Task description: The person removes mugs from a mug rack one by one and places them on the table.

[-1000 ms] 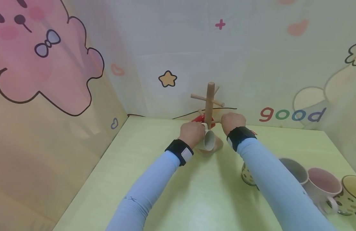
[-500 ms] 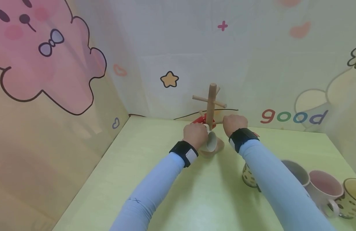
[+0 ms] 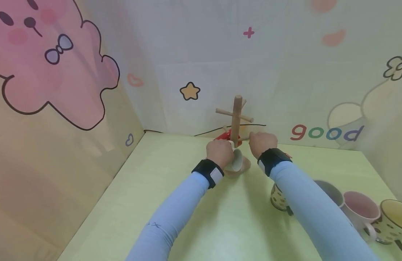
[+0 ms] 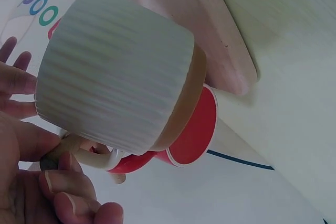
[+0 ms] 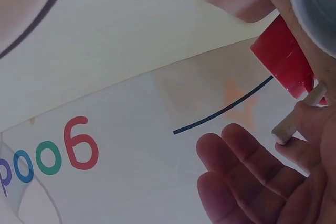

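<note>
A wooden mug tree [image 3: 236, 121] stands at the back of the table. In the head view my left hand [image 3: 220, 154] is at its lower left, beside a white ribbed mug [image 4: 118, 72]. The left wrist view shows those fingers pinching a peg's end [image 4: 51, 162], with the mug's handle around the peg. On the right, my right hand [image 3: 262, 143] pinches another peg [image 5: 286, 128] between thumb and index finger; its other fingers are loosely bent. A red mug [image 4: 194, 132] is behind the post, partly hidden.
At the right of the table stand a spotted mug [image 3: 278, 198], a grey-lined mug [image 3: 331, 192], a pink mug [image 3: 362, 208] and a yellow-lined spotted mug [image 3: 391, 224]. My right forearm partly covers some. A printed cloth wall [image 3: 168, 105] rises close behind the mug tree.
My left hand has shifted slightly right and covers more of the white mug. The right hand stays at its peg. The head view has shifted a little.
</note>
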`<state>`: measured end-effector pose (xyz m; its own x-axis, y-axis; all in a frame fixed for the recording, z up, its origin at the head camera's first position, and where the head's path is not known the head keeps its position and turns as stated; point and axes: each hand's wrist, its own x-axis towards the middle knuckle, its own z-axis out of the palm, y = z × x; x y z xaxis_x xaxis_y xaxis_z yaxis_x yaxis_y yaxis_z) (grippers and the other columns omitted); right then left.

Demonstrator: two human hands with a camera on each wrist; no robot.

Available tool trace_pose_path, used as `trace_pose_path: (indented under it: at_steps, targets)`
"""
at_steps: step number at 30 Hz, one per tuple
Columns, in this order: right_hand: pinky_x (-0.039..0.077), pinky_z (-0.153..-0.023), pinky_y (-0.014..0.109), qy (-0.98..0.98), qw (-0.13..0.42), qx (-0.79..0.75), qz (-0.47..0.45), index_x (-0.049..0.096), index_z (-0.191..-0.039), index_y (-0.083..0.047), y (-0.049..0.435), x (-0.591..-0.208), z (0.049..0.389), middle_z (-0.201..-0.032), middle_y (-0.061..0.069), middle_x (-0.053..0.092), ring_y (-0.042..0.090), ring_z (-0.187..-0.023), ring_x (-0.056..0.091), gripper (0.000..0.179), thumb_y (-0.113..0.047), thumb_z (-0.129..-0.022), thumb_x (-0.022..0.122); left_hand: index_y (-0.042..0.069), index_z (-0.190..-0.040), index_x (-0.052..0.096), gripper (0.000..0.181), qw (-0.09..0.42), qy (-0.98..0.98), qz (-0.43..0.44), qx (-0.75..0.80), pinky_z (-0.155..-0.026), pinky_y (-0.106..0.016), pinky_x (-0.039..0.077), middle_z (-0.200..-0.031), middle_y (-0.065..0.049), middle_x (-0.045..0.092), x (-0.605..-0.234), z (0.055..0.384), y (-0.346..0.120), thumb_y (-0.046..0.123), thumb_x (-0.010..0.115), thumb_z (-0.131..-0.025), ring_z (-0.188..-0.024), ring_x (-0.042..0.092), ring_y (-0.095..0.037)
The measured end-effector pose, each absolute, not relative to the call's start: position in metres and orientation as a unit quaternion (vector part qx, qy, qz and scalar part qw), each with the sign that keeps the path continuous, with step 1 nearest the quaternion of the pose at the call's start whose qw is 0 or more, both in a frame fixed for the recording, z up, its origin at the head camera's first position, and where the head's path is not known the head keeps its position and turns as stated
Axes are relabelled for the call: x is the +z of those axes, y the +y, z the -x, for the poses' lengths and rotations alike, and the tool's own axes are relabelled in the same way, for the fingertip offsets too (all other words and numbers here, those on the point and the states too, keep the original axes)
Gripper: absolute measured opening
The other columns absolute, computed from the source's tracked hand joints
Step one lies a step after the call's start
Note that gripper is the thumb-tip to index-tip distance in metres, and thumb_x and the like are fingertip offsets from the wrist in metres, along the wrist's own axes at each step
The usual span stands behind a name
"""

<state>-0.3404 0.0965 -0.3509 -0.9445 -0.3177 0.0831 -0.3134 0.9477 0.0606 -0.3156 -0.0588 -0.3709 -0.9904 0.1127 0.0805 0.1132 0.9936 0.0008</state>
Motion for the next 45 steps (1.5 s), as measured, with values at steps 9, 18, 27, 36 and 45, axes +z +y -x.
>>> trace_pose_path:
  at_steps: [9, 18, 27, 36, 45]
  targets:
    - [0.055, -0.058, 0.05, -0.984, 0.053, -0.026, -0.165, 0.061, -0.102, -0.001, 0.095, -0.357, 0.34, -0.072, 0.014, 0.06, 0.032, -0.065, 0.064, 0.017, -0.017, -0.099, 0.06, 0.016, -0.091, 0.073, 0.026, 0.027, -0.998, 0.047, 0.01, -0.05, -0.026, 0.043, -0.066, 0.001, 0.06, -0.373, 0.315, -0.06, 0.038, 0.061, -0.096, -0.061, 0.056, -0.016]
    - [0.055, -0.057, 0.048, -0.986, 0.046, -0.026, -0.159, 0.06, -0.103, -0.001, 0.096, -0.359, 0.337, -0.073, 0.014, 0.06, 0.029, -0.062, 0.061, 0.015, -0.015, -0.099, 0.058, 0.016, -0.098, 0.074, 0.027, 0.023, -0.998, 0.053, 0.018, -0.053, -0.026, 0.046, -0.07, 0.001, 0.062, -0.374, 0.313, -0.06, 0.04, 0.061, -0.096, -0.066, 0.058, -0.016]
    - [0.056, -0.057, 0.046, -0.986, 0.041, -0.021, -0.161, 0.059, -0.106, 0.001, 0.097, -0.357, 0.333, -0.07, 0.013, 0.059, 0.026, -0.058, 0.058, 0.016, -0.014, -0.1, 0.058, 0.019, -0.104, 0.074, 0.024, 0.029, -0.997, 0.071, 0.026, -0.054, -0.028, 0.047, -0.074, 0.002, 0.063, -0.379, 0.317, -0.062, 0.037, 0.062, -0.098, -0.065, 0.058, -0.016]
    - [0.057, -0.061, 0.047, -0.988, 0.031, -0.019, -0.153, 0.059, -0.112, 0.0, 0.1, -0.354, 0.331, -0.072, 0.012, 0.06, 0.026, -0.059, 0.059, 0.023, -0.02, -0.099, 0.062, 0.019, -0.109, 0.073, 0.022, 0.026, -0.995, 0.099, 0.024, -0.056, -0.031, 0.052, -0.084, 0.001, 0.066, -0.379, 0.316, -0.065, 0.035, 0.062, -0.099, -0.069, 0.06, -0.018]
    - [0.058, -0.064, 0.048, -0.988, 0.03, -0.01, -0.152, 0.061, -0.112, 0.0, 0.1, -0.352, 0.33, -0.073, 0.012, 0.061, 0.027, -0.062, 0.061, 0.027, -0.023, -0.099, 0.062, 0.019, -0.099, 0.071, 0.047, 0.025, -0.996, 0.085, -0.014, -0.051, -0.027, 0.045, -0.072, 0.0, 0.063, -0.375, 0.314, -0.079, 0.054, 0.04, -0.103, -0.063, 0.058, -0.018]
